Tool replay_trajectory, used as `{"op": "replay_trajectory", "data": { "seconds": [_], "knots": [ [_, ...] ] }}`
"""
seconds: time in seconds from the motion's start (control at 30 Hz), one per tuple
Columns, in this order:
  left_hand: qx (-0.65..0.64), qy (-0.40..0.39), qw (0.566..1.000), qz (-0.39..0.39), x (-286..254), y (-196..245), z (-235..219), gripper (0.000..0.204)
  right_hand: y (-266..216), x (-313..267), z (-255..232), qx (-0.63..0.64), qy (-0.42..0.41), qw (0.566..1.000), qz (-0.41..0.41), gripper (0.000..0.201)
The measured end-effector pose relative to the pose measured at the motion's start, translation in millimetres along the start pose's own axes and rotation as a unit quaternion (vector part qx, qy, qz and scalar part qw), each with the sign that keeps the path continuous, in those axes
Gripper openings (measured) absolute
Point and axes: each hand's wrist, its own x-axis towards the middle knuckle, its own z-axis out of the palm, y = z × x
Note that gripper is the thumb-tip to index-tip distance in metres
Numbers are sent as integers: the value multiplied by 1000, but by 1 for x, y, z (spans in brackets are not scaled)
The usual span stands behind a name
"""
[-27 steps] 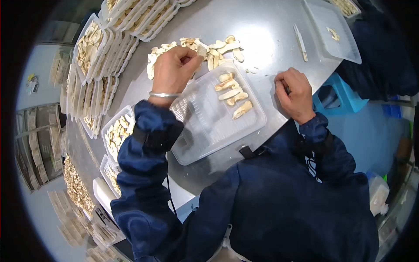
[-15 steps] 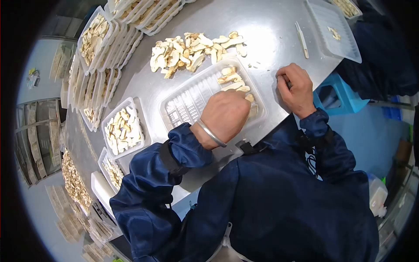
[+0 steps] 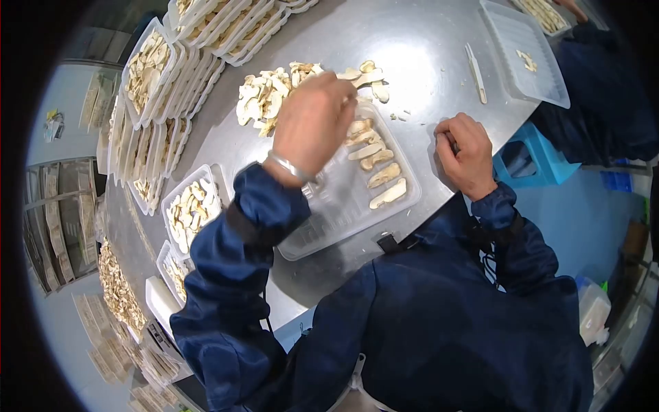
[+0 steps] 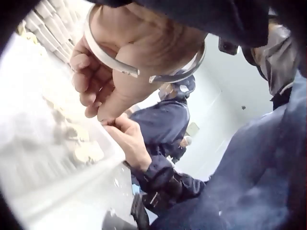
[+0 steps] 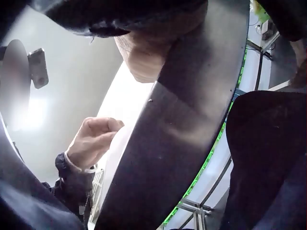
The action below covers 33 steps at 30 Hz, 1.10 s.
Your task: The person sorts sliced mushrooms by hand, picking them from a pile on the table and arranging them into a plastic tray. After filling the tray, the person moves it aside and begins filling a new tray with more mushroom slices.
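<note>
My left hand (image 3: 312, 123), with a metal bangle at the wrist, hovers over the far part of a clear plastic tray (image 3: 412, 154), beside a pile of pale sliced mushrooms (image 3: 264, 96). Its fingers (image 4: 82, 79) are loosely bent in the left wrist view, and no slice shows in them. Along the tray's right side lies a row of several mushroom slices (image 3: 383, 175), roughly parallel. My right hand (image 3: 467, 152) rests at the table's edge to the right of the tray, fingers loosely curled, with no object seen in it.
White tweezers (image 3: 475, 74) lie beyond my right hand. At the back right stands another tray (image 3: 525, 41) with a few small pieces. Stacked filled trays (image 3: 147, 75) rise at the left, above a filled tray (image 3: 191, 216). A blue stool (image 3: 532, 161) stands below the table edge.
My left hand went from the pile to the tray's right side, then back toward the pile. One more slice now lies at the row's near end. The right hand stayed in place.
</note>
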Motion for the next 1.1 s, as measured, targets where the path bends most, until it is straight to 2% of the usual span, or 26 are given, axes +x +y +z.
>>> {"op": "replay_trajectory", "data": {
  "seconds": [0.1, 0.23, 0.6, 0.73, 0.83, 0.87, 0.9, 0.93, 0.97, 1.0, 1.1],
  "knots": [
    [33, -13, 999, -8, 32, -26, 22, 13, -1, 1, -1, 5, 8, 1000, -10, 7],
    [95, -50, 994, -13, 49, -36, 49, 14, 1, 1, -1, 4, 4, 1000, -2, 8],
    [136, -1, 987, 80, 50, -40, 61, 8, -1, 1, -2, 3, 7, 1000, -4, 7],
    [113, 26, 991, 69, 53, -38, 51, 8, 0, 0, 0, 1, 7, 1000, -2, 6],
    [13, 38, 999, 22, 39, -28, 12, 11, 0, 0, 0, 5, 11, 1000, -6, 6],
    [7, 20, 999, 25, 28, -25, -2, 14, 1, 1, 0, 8, 13, 1000, -7, 6],
    [-34, -31, 999, -14, 14, -16, -18, 12, 1, 0, 1, 12, 14, 1000, -7, 6],
    [-76, -140, 984, -79, -3, -8, -33, 11, 1, -1, 1, 13, 15, 1000, -7, 6],
    [-109, -195, 971, -83, -23, -7, -37, 7, 1, -1, 1, 15, 14, 1000, -8, 5],
    [-170, -231, 955, -77, -42, -4, -38, 3, 2, -1, 2, 16, 14, 1000, -10, 5],
    [-156, -272, 947, -64, -83, 6, -26, 5, 4, -2, 5, 11, 13, 1000, -15, 5]
  ]
}}
